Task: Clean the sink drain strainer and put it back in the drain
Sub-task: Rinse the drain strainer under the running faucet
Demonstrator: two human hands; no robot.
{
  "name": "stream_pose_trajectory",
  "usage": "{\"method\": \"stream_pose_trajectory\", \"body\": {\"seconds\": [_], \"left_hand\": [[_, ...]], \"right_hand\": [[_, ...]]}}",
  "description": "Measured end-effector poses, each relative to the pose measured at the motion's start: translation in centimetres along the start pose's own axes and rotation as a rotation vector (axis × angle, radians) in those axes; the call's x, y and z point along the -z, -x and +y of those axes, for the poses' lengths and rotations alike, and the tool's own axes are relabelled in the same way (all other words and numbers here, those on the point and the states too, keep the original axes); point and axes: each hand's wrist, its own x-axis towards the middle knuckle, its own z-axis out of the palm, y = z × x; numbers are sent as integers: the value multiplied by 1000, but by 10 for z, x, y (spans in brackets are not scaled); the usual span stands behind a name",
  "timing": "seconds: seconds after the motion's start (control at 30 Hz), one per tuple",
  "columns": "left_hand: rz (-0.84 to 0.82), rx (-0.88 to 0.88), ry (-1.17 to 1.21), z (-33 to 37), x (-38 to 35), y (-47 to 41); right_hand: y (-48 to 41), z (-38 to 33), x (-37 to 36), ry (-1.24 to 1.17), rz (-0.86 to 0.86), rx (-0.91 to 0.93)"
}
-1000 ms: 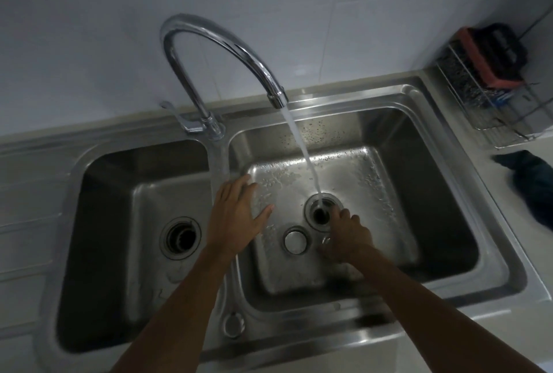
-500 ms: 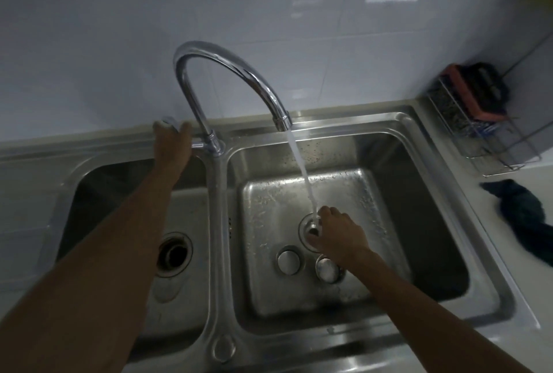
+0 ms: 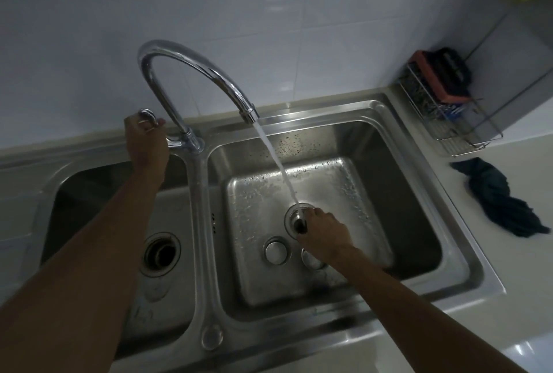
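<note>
A double steel sink [image 3: 449, 256] lies below me. Water streams from the curved faucet [image 3: 191, 64] into the right basin's drain [image 3: 294, 217]. My right hand [image 3: 324, 235] is at that drain, fingers closed on the dark strainer [image 3: 300, 224] sitting in the opening under the stream. My left hand [image 3: 146, 142] grips the faucet's lever handle [image 3: 147, 115] behind the left basin. Two round metal stoppers lie on the right basin floor: one [image 3: 276, 250] in plain sight, the other [image 3: 311, 259] partly under my right wrist.
The left basin has an open drain [image 3: 161, 254]. A wire rack [image 3: 449, 115] with an orange and black scrubber stands at the back right corner. A dark cloth [image 3: 502, 202] lies crumpled on the right counter. White tiles back the sink.
My left hand left the divider between the basins and went up to the faucet handle. My right hand stayed at the right drain. The camera tilted up slightly.
</note>
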Motion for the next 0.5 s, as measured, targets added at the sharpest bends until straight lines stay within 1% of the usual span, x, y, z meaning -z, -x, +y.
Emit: {"method": "stream_pose_trajectory", "body": {"seconds": [0.1,0.2,0.33,0.43,0.5], "left_hand": [[17,-43,-32,-2,1,12],[7,-85,-126,-6,5,24],[-68,-71,-187,3,17,37],[-195,-155,-367,4,29,72],[-250,-279,-546,-7,35,105]], "right_hand": [[7,-2,4,9,20,19],[12,-1,11,27,57,27],[21,0,17,56,149,52],[28,-2,21,43,201,39],[34,-6,26,41,219,29]]}}
